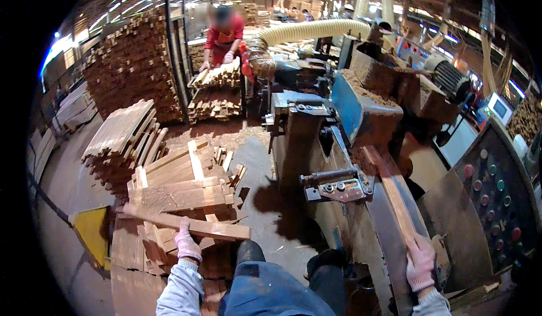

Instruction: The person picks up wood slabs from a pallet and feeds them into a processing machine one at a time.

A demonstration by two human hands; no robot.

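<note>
Strip is laid along the machine bed, its near end covered by the right hand; whether gripped or merely pressed cannot be told. It is best kept flat and straight, fingers clear of the housing. In the left hand, fingers closed, a board is held over the wood pile. The strip's far end is hidden; the board's left end, blurred.

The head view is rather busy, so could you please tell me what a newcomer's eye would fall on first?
Probably the thick cream hose running across the upper middle, and the tall wood stack at upper left. Next, perhaps, the pink-gloved hands: at lower left the left hand grips a board, while at lower right the right hand is at the near end of a strip on the machine.
</note>
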